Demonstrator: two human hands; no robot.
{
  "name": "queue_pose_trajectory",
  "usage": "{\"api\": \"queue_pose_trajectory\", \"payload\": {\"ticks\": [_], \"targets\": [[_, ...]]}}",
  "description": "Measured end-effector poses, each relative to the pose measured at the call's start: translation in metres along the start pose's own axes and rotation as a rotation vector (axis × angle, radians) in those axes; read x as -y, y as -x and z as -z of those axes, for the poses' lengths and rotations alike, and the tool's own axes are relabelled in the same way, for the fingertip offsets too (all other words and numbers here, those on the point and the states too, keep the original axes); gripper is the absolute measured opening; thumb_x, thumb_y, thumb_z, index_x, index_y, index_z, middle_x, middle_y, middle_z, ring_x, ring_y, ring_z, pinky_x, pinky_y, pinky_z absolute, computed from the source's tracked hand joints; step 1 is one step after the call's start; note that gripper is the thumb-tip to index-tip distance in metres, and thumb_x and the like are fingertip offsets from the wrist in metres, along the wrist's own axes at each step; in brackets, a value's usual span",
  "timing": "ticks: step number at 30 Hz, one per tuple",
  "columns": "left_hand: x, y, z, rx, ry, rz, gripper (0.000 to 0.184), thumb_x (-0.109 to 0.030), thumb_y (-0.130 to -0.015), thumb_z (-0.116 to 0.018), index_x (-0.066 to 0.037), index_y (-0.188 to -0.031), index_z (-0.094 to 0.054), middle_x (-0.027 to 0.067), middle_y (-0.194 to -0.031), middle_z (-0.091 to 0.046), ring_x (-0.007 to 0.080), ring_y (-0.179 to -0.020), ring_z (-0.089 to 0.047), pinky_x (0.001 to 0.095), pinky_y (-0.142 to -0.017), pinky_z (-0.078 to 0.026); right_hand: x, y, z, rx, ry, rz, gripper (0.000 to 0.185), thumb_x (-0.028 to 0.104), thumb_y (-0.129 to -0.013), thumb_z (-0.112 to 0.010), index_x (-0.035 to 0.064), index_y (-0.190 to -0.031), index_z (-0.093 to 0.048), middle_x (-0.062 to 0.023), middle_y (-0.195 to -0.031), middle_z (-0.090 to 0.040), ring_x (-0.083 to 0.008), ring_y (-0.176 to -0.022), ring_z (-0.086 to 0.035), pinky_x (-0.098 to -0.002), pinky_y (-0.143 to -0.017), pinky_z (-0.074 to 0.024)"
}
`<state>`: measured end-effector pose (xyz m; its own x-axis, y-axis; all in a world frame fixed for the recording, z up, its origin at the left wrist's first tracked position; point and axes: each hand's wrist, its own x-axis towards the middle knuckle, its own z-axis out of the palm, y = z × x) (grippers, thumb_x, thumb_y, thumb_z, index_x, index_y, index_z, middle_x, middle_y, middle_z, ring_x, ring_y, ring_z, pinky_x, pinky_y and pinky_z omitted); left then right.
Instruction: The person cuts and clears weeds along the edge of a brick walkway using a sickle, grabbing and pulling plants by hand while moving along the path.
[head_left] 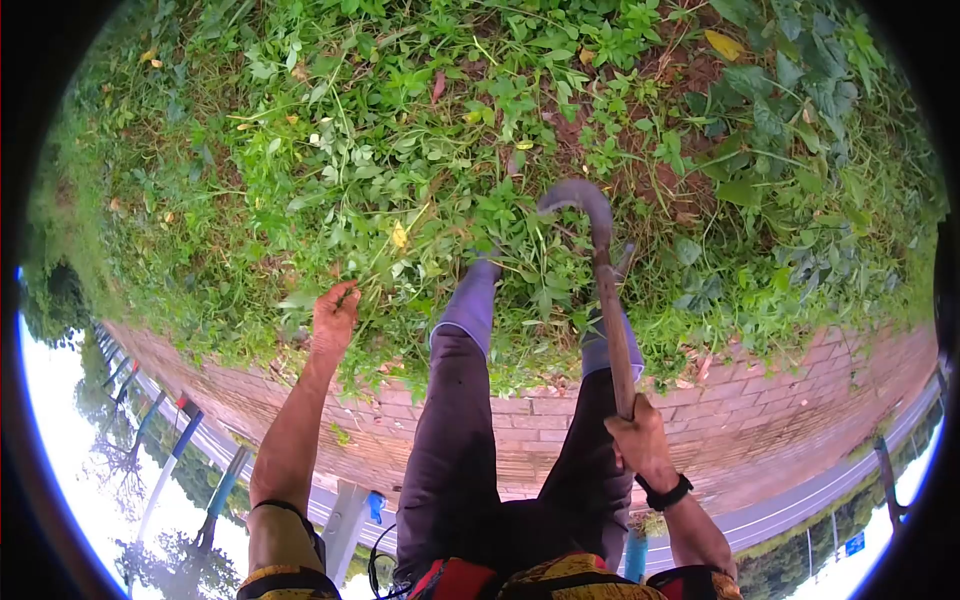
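My right hand (640,438) is wrapped round the lower end of a long wooden handle. The handle belongs to a sickle (612,320), whose curved metal blade points up and hooks to the left above the weeds. A black band circles my right wrist. To the left, my left hand (337,306) is closed at the edge of the green weeds (400,180), its fingers pinched on thin plant stems. Both hands are well apart, on either side of my legs.
My legs, in dark trousers and purple boots (468,305), stand among the weeds. Behind the plants runs a brick pavement (520,420), with a road (770,515) beyond. Broad-leaved vines and a yellow leaf (724,44) lie at the upper right.
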<state>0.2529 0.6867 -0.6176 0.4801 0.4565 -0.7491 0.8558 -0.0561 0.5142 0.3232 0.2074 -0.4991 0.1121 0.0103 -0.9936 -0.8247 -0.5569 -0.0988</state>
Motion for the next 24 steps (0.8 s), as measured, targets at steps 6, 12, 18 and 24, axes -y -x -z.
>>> {"api": "queue_pose_trajectory", "payload": {"ticks": [6,12,18,24], "targets": [[-0.051,0.011,-0.053,-0.006,0.059,0.018,0.017,-0.007,-0.094,-0.059,-0.003,-0.109,-0.064,-0.0076,-0.056,-0.043,0.0026,-0.046,-0.033,0.0224,-0.042,-0.026,0.059,-0.106,-0.073,0.182,-0.042,0.432,0.020,0.009,-0.081,-0.060,-0.0018,-0.084,-0.044,-0.0155,-0.060,-0.057,-0.0233,-0.041,-0.056,-0.0399,-0.035,-0.0443],[-0.066,-0.001,-0.020,-0.046,-0.317,-0.091,0.016,-0.007,-0.089,-0.063,-0.003,-0.104,-0.069,-0.0011,-0.065,-0.055,0.0110,-0.056,-0.044,0.0270,-0.052,-0.039,0.007,-0.087,-0.098,0.185,0.170,0.591,0.026,0.011,-0.081,-0.063,-0.0067,-0.092,-0.047,-0.0191,-0.063,-0.058,-0.0289,-0.045,-0.061,-0.0416,-0.037,-0.0460],[-0.107,0.055,-0.015,0.048,-0.508,-0.199,0.019,-0.007,-0.090,-0.062,-0.006,-0.108,-0.068,0.0034,-0.075,-0.061,0.0138,-0.062,-0.049,0.0299,-0.059,-0.044,-0.037,0.141,0.044,0.193,0.143,0.055,0.023,0.010,-0.082,-0.062,-0.0041,-0.093,-0.048,-0.0118,-0.055,-0.056,-0.0205,-0.039,-0.056,-0.0338,-0.032,-0.0415],[-0.093,0.085,-0.002,0.017,-0.612,-0.413,0.037,-0.008,-0.086,-0.067,-0.011,-0.122,-0.061,0.0152,-0.110,-0.064,0.0245,-0.098,-0.060,0.0348,-0.086,-0.048,-0.060,0.163,0.045,0.162,-0.513,-0.025,0.018,0.004,-0.082,-0.066,0.0024,-0.078,-0.049,-0.0045,-0.054,-0.051,-0.0155,-0.037,-0.049,-0.0306,-0.031,-0.0390]]}}
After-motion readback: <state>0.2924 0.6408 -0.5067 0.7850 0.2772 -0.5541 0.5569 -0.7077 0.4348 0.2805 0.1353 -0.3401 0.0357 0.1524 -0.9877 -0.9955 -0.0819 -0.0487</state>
